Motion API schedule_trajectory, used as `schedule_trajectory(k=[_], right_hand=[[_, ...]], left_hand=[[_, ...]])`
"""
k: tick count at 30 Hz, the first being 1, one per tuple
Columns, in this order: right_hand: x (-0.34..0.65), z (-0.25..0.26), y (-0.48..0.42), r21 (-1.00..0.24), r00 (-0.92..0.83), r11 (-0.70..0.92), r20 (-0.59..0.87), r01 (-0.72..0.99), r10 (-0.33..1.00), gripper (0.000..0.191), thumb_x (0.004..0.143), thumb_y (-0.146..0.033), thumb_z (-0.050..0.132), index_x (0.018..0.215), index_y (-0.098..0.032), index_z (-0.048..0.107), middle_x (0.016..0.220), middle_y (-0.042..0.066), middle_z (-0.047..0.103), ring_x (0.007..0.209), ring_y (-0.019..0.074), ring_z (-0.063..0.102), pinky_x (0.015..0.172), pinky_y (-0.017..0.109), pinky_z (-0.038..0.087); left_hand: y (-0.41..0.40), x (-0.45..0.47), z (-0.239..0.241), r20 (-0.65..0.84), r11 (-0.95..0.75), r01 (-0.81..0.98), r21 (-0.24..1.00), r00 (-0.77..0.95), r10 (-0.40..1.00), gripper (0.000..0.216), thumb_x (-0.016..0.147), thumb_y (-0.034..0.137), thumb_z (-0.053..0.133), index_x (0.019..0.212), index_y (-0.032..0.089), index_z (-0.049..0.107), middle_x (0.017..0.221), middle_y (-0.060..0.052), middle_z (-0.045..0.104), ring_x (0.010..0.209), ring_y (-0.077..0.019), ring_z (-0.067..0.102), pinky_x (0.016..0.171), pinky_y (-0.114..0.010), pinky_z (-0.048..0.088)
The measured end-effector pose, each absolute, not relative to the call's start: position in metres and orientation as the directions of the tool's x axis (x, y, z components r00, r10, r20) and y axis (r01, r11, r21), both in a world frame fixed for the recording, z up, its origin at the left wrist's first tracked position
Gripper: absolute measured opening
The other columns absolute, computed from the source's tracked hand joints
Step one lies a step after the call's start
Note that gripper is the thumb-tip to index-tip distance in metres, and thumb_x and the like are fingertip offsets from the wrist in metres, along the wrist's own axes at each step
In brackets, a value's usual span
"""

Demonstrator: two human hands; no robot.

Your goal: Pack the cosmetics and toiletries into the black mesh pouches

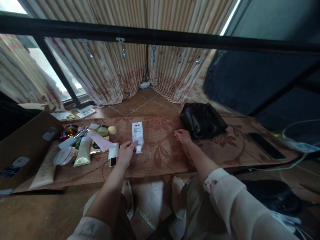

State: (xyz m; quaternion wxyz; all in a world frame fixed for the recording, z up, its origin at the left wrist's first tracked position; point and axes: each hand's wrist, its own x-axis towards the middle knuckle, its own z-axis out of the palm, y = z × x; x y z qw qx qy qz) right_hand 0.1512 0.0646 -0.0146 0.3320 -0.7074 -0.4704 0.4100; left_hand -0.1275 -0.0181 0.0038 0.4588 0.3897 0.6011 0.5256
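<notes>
My left hand (127, 152) pinches the capped end of a white tube (137, 133) with purple print, which lies on the patterned brown cloth. My right hand (183, 136) hovers over or rests on the cloth with its fingers curled in, nothing visible in them. Just behind that hand stands a crumpled black bag (203, 120). Close to the left hand is a white bottle with a gold and black base (113, 155). Further left lies a heap with a gold tube (83, 151), a pale pink tube (100, 140), a round clear-lidded jar (64, 156) and a small cream-lidded jar (112, 130).
A cardboard box (30, 143) stands at the left end, with a large beige tube (46, 166) before it. A black phone (266, 145) lies at the right, near a pale cable (297, 161). A dark metal bar (160, 36) crosses above, before the curtains (170, 70).
</notes>
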Motion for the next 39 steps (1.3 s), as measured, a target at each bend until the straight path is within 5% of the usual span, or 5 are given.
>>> schedule_trajectory(k=[17, 21, 29, 39], right_hand=[[0.129, 0.002, -0.003, -0.342, 0.055, -0.071, -0.058, 0.937, 0.997, 0.034, 0.092, -0.035, 0.057, 0.121, -0.018, 0.056, 0.121, 0.008, 0.058, 0.102, 0.0204, 0.06, 0.086, 0.042, 0.052], [0.115, 0.006, -0.028, -0.204, 0.021, -0.026, -0.028, 0.979, 0.999, 0.028, 0.094, -0.026, 0.054, 0.12, -0.017, 0.056, 0.126, 0.011, 0.055, 0.1, 0.0188, 0.062, 0.085, 0.036, 0.052], [0.101, 0.013, -0.052, 0.013, -0.121, 0.121, -0.007, 0.993, 0.993, 0.035, 0.092, -0.035, 0.057, 0.122, -0.017, 0.055, 0.122, 0.008, 0.057, 0.103, 0.0208, 0.06, 0.086, 0.042, 0.052], [0.078, 0.014, -0.06, 0.051, -0.239, 0.243, -0.079, 0.969, 0.968, 0.036, 0.091, -0.035, 0.058, 0.122, -0.016, 0.055, 0.122, 0.009, 0.058, 0.103, 0.0211, 0.06, 0.086, 0.042, 0.052]], left_hand=[[-0.051, -0.135, -0.007, 0.06, 0.016, 0.393, 0.92, -0.18, 0.982, 0.033, 0.072, 0.047, 0.058, 0.071, 0.016, 0.067, 0.06, 0.001, 0.063, 0.059, -0.0148, 0.054, 0.058, -0.024, 0.039], [-0.059, -0.136, -0.013, 0.105, 0.001, 0.417, 0.909, -0.232, 0.967, 0.035, 0.071, 0.049, 0.058, 0.072, 0.016, 0.067, 0.065, -0.002, 0.066, 0.065, -0.018, 0.058, 0.063, -0.026, 0.042], [-0.08, -0.13, -0.006, 0.082, -0.008, 0.301, 0.953, -0.231, 0.969, 0.033, 0.069, 0.045, 0.061, 0.08, 0.015, 0.067, 0.078, -0.007, 0.072, 0.075, -0.0219, 0.064, 0.071, -0.03, 0.047], [-0.093, -0.118, -0.01, 0.116, -0.028, 0.339, 0.94, -0.242, 0.963, 0.03, 0.07, 0.041, 0.059, 0.085, 0.016, 0.067, 0.078, -0.007, 0.072, 0.073, -0.0219, 0.065, 0.071, -0.031, 0.049]])
